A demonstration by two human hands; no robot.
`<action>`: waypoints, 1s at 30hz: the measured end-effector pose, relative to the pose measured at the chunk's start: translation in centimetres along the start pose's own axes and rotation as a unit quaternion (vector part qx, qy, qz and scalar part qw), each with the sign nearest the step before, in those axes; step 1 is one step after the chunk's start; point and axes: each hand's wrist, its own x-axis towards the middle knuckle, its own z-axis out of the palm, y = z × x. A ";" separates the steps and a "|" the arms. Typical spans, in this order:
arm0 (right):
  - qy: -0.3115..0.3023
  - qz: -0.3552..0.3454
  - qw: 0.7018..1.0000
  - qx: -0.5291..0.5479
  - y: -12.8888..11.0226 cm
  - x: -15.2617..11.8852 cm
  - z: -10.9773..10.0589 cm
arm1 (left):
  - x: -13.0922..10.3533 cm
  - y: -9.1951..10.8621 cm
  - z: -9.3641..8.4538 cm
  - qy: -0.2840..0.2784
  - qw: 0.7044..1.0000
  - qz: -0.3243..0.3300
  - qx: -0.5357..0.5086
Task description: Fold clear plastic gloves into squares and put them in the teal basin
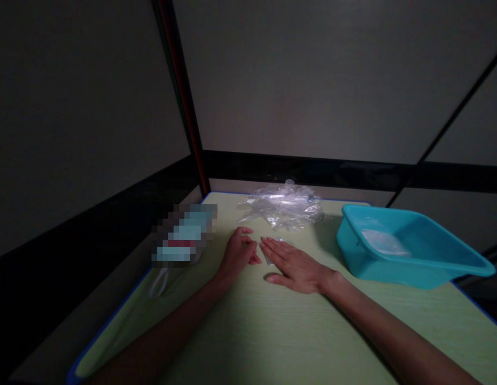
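My right hand [294, 266] lies flat, palm down, with its fingers stretched out. It presses on a small clear plastic packet [269, 260], which is mostly hidden beneath the fingers. Just to the left, my left hand [237, 254] rests on the table with its fingers loosely curled and apart. Nothing shows in that hand. A heap of crumpled clear plastic bags [286, 206] lies beyond both hands.
A turquoise plastic basin [393, 274] stands at the right, with a whitish flat packet [385, 242] inside. At the left edge lies a blurred-out object [186, 235] with a white loop strap [159, 282]. The pale green table [248, 331] has a blue rim; walls stand behind it.
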 end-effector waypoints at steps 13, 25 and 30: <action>-0.022 0.018 1.000 -0.005 -0.1 0.2 0.0 | -0.2 0.0 0.1 -0.017 1.000 0.007 0.000; 0.033 0.007 0.999 -0.007 0.0 0.0 0.1 | -0.1 -0.6 0.0 0.012 0.997 0.067 0.034; 0.094 0.045 0.994 -0.029 -0.4 -0.5 0.1 | -1.1 -0.8 0.4 0.022 0.979 0.178 0.100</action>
